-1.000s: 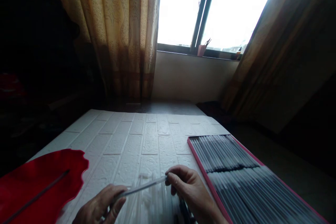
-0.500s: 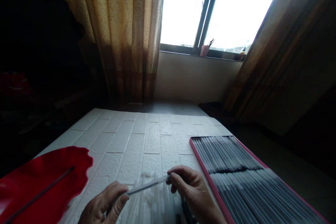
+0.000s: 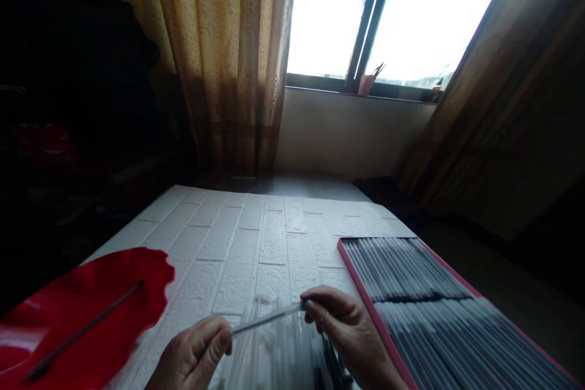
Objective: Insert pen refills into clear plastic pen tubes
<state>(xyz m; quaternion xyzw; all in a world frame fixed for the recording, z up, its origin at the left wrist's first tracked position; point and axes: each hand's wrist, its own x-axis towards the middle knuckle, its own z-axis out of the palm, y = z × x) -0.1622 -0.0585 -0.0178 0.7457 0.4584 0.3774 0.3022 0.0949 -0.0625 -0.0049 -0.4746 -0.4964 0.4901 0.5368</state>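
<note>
A slim clear pen (image 3: 269,317) with a dark line inside slants between my two hands, above the table. My left hand (image 3: 194,350) pinches its lower left end, thumb against the fingers. The upper right end sits between the thumb and forefinger of my right hand (image 3: 340,329). Beneath the pen lies a blurred heap of clear tubes (image 3: 274,356), partly hidden by my hands. Some black slender pieces (image 3: 333,362) lie by my right wrist. Right of that hand, a pink-rimmed box (image 3: 365,301) holds two rows of similar slim pens (image 3: 434,329).
A red scalloped dish (image 3: 105,280) stands on the left with one thin dark stick (image 3: 86,329) in it. White brick-patterned covering (image 3: 237,231) spreads over the table. Beyond are a curtain (image 3: 223,61) and a window with a pink cup (image 3: 365,84) on its sill.
The whole view has shifted, so the dish, box and window sit farther right. Both hands still hold the pen; my left thumb has closed more tightly over its end.
</note>
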